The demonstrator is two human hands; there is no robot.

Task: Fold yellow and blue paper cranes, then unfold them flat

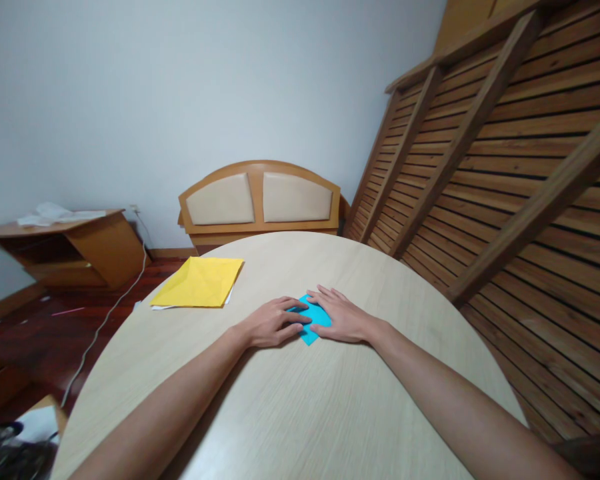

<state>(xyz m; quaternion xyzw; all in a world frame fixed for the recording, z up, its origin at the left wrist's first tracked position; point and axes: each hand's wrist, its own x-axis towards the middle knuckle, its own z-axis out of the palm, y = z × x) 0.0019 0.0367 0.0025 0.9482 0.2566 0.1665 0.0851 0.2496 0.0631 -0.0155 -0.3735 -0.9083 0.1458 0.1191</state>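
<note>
A small blue piece of paper (320,315) lies on the round pale wooden table (300,407), with one corner pointing toward me. It looks folded, but the hands cover its left and right sides. My left hand (275,321) rests on its left part, fingers stretched out and somewhat apart. From the other side, my right hand (344,317) lies flat over the right and far edges, its thumb on the near part of the paper. Neither hand grips anything.
Yellow paper sheets (197,281), with white showing beneath, lie at the table's far left. Behind the table stands a headboard (258,180). A slatted wooden frame (460,153) leans at the right. A desk (95,250) and a white cable (111,313) are to the left.
</note>
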